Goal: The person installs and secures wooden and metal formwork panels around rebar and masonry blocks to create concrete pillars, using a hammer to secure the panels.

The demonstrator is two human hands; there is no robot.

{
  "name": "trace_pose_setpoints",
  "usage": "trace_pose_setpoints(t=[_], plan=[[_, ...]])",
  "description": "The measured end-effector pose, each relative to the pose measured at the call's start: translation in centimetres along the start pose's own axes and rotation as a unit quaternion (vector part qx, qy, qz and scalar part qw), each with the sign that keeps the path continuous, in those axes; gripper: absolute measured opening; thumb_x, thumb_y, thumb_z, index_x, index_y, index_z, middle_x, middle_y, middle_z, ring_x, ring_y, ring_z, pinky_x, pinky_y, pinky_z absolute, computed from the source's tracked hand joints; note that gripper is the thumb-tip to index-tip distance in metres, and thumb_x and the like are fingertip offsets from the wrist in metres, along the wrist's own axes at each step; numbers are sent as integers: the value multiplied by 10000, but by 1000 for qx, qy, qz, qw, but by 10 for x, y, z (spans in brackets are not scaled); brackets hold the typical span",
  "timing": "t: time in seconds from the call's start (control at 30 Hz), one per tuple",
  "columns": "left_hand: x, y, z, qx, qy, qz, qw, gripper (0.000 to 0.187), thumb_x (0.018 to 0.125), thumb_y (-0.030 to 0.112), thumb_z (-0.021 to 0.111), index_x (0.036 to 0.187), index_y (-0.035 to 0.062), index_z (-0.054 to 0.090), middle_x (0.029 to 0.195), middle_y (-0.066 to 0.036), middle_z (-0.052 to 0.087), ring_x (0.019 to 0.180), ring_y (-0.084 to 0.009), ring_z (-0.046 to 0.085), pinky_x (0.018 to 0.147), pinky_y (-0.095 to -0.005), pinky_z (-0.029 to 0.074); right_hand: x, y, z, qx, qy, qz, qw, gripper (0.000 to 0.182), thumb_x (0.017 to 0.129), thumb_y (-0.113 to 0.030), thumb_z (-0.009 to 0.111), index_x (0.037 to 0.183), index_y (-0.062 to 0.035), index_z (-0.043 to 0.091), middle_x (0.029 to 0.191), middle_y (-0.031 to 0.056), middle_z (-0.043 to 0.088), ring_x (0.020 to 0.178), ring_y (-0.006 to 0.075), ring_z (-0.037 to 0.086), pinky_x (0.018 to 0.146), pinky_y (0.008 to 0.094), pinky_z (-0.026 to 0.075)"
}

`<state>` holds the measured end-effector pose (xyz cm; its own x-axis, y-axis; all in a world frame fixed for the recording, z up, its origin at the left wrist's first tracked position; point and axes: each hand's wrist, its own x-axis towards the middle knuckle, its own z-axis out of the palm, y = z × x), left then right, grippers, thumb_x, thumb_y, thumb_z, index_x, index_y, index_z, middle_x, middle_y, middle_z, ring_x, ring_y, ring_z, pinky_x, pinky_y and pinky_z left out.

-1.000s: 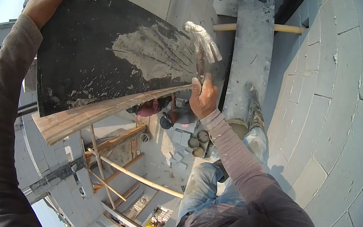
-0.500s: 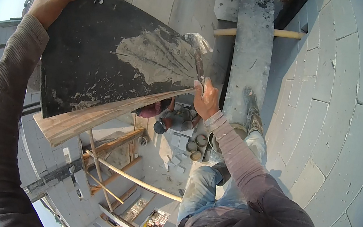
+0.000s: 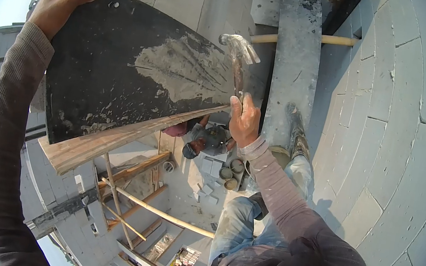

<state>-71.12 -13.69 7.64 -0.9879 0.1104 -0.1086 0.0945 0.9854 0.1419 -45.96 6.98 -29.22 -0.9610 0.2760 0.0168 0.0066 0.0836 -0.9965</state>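
Observation:
A black-faced board [image 3: 108, 57], smeared with grey mortar, stands against the pale block wall, with a plank [image 3: 112, 143] along its lower edge. My left hand [image 3: 55, 7] grips the board's upper left corner, thumb over the front face and the other fingers hidden behind. In my right hand [image 3: 245, 118] is a claw hammer [image 3: 240, 63], held by its handle with the metal head upward. The hammer head is beside the board's right end, apart from its face.
A narrow grey scaffold plank [image 3: 295, 62] rests across a yellowish pole [image 3: 340, 40]; my foot is on it. A block wall [image 3: 389, 132] rises at right. Far below, a person in a dark cap [image 3: 209, 142] works near several buckets [image 3: 233, 173]. Wooden poles [image 3: 162, 214] cross the drop.
My right hand and the hammer have moved slightly right, bringing the hammer head away from the board's edge. My left hand keeps its hold, and the board has shifted very little.

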Motion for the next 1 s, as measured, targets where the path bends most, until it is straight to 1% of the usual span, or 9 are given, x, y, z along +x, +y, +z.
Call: trace_pose_setpoints(t=[0.17,0.27,0.4,0.53,0.67,0.73,0.77,0.87,1.0], plan=[[5,-5,-5,-42,-55,-49,996,740,845,478,773,1258,-109,591,1028,-227,685,925,-272,713,869,-336,575,-4,-29,-8,336,123,-212,909,362,1047,-419,528,1062,-68,443,771,42,470,568,108,418,500,275,385],[2,-7,3,-59,16,31,998,778,782,610,785,1131,-76,676,895,-207,734,720,-292,750,732,-396,642,-15,-1,21,358,106,-161,913,370,1048,-426,526,1030,-64,453,741,43,472,545,124,438,491,288,389],[3,-7,3,-56,23,28,998,755,793,597,784,1129,-71,681,900,-213,735,748,-292,752,754,-386,637,-10,67,64,-16,8,-37,999,335,1071,-335,484,978,-15,520,703,53,541,538,167,517,477,360,406],[3,-8,-2,-73,-9,5,997,771,808,576,782,1190,-81,653,934,-237,722,812,-294,750,777,-381,628,-18,45,43,-12,24,-55,998,325,1068,-296,493,996,18,538,687,121,559,516,250,550,470,374,402],[4,-9,-3,-94,-26,-11,995,791,824,573,766,1228,-95,634,960,-240,715,821,-301,744,783,-380,623,-32,47,55,373,94,-76,920,419,1011,-387,605,1041,23,524,787,237,645,481,403,487,486,404,418],[4,-11,-3,-79,-25,-8,997,796,831,573,757,1238,-99,627,972,-241,713,829,-303,744,789,-380,621,-16,70,72,-53,199,-176,963,378,1019,-357,600,995,12,521,720,212,615,491,394,512,490,404,418],[6,-11,-5,-63,-23,-4,998,800,839,574,747,1247,-102,620,984,-243,712,837,-305,743,794,-381,620,-5,79,70,-11,4,-29,1000,314,1028,-264,586,944,32,526,590,203,530,548,436,586,476,437,419],[6,-15,-3,-75,7,18,997,821,844,579,737,1273,-107,599,1002,-252,707,862,-314,740,818,-383,614,-1,51,41,9,32,-71,997,325,1025,-268,597,931,31,512,544,191,499,548,453,586,474,442,417],[8,-15,-9,-97,-50,-33,993,842,843,583,736,1299,-107,579,1052,-268,696,928,-331,729,848,-395,604,-14,39,23,279,87,-220,931,348,1060,-361,517,1050,-20,452,691,87,487,509,173,474,461,320,375]])
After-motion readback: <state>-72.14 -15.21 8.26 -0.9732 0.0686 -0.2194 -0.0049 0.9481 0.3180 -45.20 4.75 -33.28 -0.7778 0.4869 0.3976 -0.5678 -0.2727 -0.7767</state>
